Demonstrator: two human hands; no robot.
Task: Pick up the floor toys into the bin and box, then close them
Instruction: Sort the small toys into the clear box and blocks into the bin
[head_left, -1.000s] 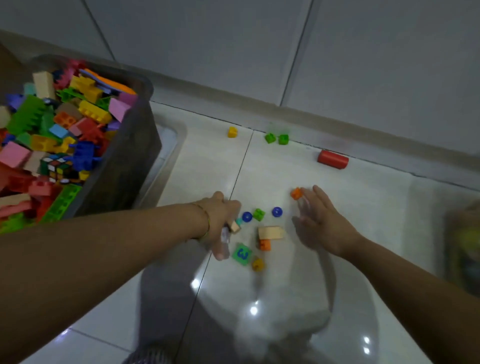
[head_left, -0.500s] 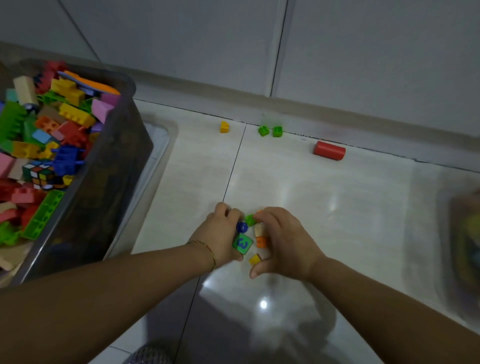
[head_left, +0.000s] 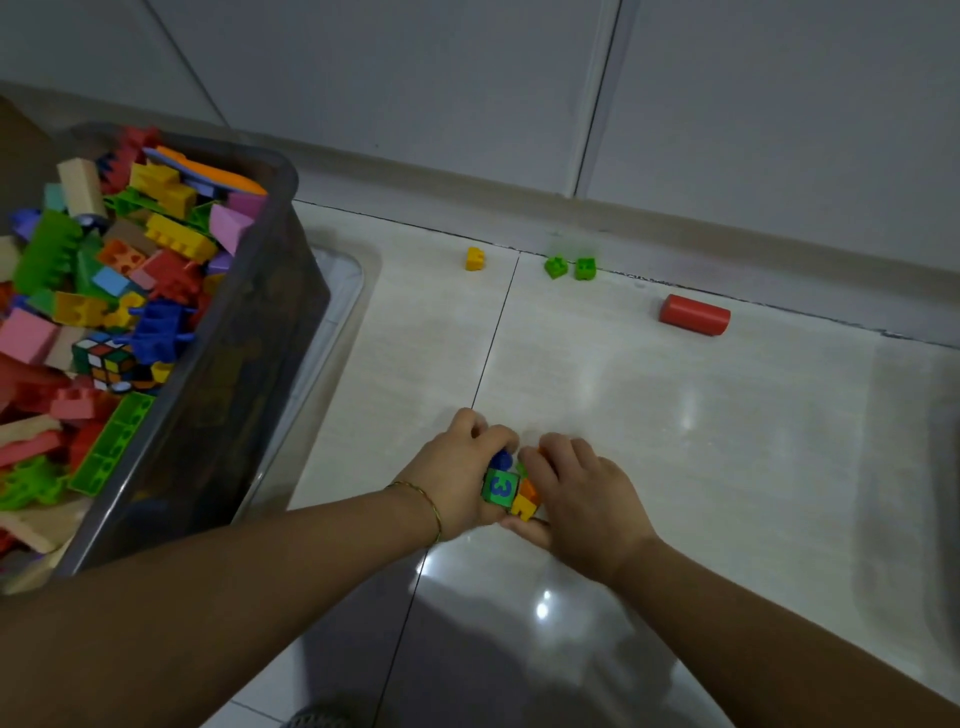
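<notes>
My left hand (head_left: 457, 470) and my right hand (head_left: 582, 493) are cupped together on the floor tiles, fingers curled around a small heap of toys. Between them show a green cube with a blue 3 (head_left: 500, 487), a blue round piece (head_left: 501, 460), an orange block (head_left: 530, 488) and a yellow block (head_left: 522, 506). The dark plastic bin (head_left: 249, 374) stands at the left, piled high with coloured blocks. Near the wall lie a yellow block (head_left: 474, 258), two green blocks (head_left: 555, 266) (head_left: 585, 268) and a red cylinder (head_left: 694, 315).
A clear lid (head_left: 337, 312) lies flat on the floor against the bin's right side. The wall with its skirting runs across the back. A blurred container edge (head_left: 940, 467) shows at the far right.
Both hands swept inward from apart and gathered the scattered small toys into one heap held between them. The view shifted slightly right.
</notes>
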